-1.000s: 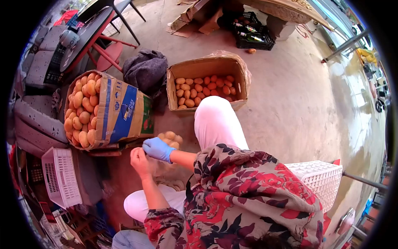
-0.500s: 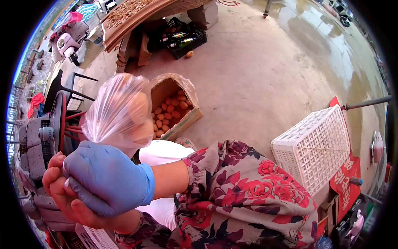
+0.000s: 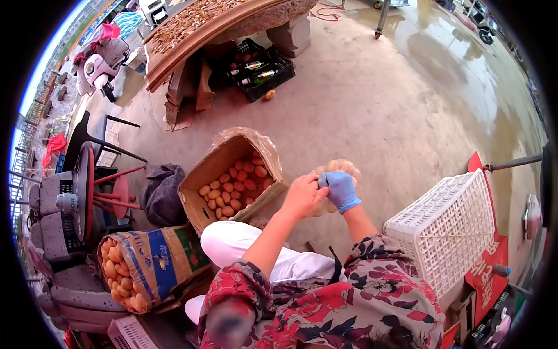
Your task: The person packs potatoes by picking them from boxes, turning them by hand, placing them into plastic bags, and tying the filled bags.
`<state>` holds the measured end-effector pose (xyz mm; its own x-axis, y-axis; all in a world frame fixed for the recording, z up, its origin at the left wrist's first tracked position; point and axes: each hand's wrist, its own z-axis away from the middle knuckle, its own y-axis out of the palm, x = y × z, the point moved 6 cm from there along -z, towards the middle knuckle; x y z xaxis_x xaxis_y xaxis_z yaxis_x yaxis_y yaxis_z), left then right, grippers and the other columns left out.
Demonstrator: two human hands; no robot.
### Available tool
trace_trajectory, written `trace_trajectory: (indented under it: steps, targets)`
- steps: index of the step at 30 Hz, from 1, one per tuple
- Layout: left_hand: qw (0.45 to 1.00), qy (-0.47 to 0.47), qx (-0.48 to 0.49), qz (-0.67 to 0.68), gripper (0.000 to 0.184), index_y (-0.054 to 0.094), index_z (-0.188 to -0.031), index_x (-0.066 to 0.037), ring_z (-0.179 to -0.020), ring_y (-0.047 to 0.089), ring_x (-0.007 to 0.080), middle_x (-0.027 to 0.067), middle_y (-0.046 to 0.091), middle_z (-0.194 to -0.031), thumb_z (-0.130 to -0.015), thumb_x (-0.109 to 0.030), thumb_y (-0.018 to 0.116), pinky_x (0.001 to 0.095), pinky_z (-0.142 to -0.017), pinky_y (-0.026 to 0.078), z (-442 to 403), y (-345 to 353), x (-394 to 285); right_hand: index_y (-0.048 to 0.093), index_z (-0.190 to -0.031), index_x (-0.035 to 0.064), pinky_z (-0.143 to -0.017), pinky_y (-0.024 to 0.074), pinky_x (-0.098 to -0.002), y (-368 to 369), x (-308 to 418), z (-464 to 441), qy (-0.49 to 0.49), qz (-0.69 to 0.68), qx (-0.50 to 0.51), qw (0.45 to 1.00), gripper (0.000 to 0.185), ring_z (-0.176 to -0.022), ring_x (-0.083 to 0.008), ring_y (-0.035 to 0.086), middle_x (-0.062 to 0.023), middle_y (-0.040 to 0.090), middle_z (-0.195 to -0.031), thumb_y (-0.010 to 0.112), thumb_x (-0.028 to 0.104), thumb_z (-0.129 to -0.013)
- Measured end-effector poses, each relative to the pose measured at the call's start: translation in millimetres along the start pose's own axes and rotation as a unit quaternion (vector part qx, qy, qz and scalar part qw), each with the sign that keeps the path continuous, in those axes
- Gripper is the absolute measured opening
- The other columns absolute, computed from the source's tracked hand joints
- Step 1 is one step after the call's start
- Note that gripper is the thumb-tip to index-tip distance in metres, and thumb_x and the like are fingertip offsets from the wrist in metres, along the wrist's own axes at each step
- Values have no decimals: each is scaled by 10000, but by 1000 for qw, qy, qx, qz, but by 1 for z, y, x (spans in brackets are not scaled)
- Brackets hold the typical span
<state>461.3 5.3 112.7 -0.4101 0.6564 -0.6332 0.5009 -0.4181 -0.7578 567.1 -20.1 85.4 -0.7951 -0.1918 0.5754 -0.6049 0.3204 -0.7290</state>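
Note:
My right hand (image 3: 341, 191), in a blue glove, is closed on the gathered neck of a clear plastic bag (image 3: 344, 167) with several round potato-like items in it. Bare fingers of my left hand (image 3: 304, 196) pinch at the same neck, touching the glove. Part of the bag hangs behind both hands. Left of them stands an open cardboard box (image 3: 197, 209) with more of these items on its bottom. A fuller printed carton (image 3: 168, 264) lies tilted at the lower left, its items showing at the open end.
A white plastic crate (image 3: 439, 232) stands at the right beside a red sign (image 3: 487, 285). Ahead are a low table (image 3: 197, 35) and a black crate with bottles (image 3: 282, 72). A round table, stool and dark cloth (image 3: 161, 195) are at the left.
Both hands and the bag have moved away from close to the camera at the left, to right of the open box. My hands remain together at the bag's neck.

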Motion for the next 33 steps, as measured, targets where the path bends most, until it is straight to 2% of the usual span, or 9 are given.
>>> trace_trajectory:
  steps: [3, 6, 8, 10, 12, 14, 20, 28, 33]
  targets:
    - [988, -106, 107, 31, 294, 567, -955, -9, -999, 510, 342, 168, 518, -1102, -824, -272, 583, 367, -880, 404, 16, 38, 20, 576, -560, 70, -533, 457, -404, 30, -62, 27, 169, 99, 12, 981, 358, -567, -305, 571, -133, 577, -583, 514, 264, -854]
    - [977, -159, 95, 102, 326, 536, -1033, -17, -995, 525, 316, 165, 488, -1129, -817, -254, 596, 355, -865, 419, 50, 25, 48, 586, -544, 41, -567, 460, -423, 55, -107, 35, 191, 45, -73, 978, 462, -573, -329, 572, -157, 581, -592, 460, 310, -897]
    - [956, -241, 58, 156, 299, 535, -1043, -22, -949, 558, 235, 118, 539, -1071, -837, -233, 582, 321, -818, 443, 81, 15, 89, 590, -565, 28, -583, 457, -434, 65, -108, 21, 239, 54, -30, 969, 468, -573, -349, 564, -172, 580, -609, 447, 322, -900]
    - [886, -367, 4, 284, 311, 529, -1078, -52, -900, 562, 151, 57, 575, -1006, -867, -278, 560, 294, -770, 458, 107, 3, 123, 590, -578, 19, -590, 454, -439, 72, -109, 3, 270, 53, -11, 961, 480, -576, -365, 557, -185, 579, -627, 433, 334, -905]
    - [750, -468, -70, 462, 334, 510, -1133, -87, -890, 556, 132, 27, 572, -1006, -917, -340, 472, 290, -758, 460, 128, -2, 143, 584, -583, 11, -590, 451, -439, 81, -116, -22, 283, 40, -23, 958, 496, -584, -376, 549, -194, 579, -645, 416, 344, -910]
    - [665, -442, -158, 582, 379, 495, -1153, -86, -959, 541, 156, 41, 541, -1097, -933, -386, 419, 311, -798, 450, 121, -9, 144, 581, -582, 12, -566, 452, -421, 93, -128, -44, 303, -20, -21, 952, 496, -548, -345, 556, -178, 582, -604, 413, 345, -908]
    - [569, -364, -168, 718, 612, 425, -1265, -65, -1128, 460, 200, 63, 491, -1183, -901, -553, 364, 349, -913, 382, 102, -8, 145, 581, -630, 4, -515, 456, -341, 108, -134, -92, 406, -253, -28, 878, 446, -495, -205, 564, -105, 572, -540, 399, 315, -894]
    - [553, -370, -171, 727, 629, 440, -1263, -72, -1107, 487, 212, 64, 532, -1155, -905, -572, 312, 354, -906, 396, 101, -8, 155, 584, -787, 7, -467, 454, -287, 215, -240, -126, 370, -217, -7, 903, 208, -508, -147, 532, -91, 588, -680, 453, 165, -819]
    - [564, -372, -153, 721, 610, 471, -1227, -79, -1055, 511, 207, 47, 545, -1119, -906, -572, 307, 353, -876, 416, 98, -8, 153, 592, -884, 14, -530, 453, -292, 239, -247, -130, 476, -271, 91, 832, 186, -592, -180, 547, -101, 584, -746, 500, 149, -794]
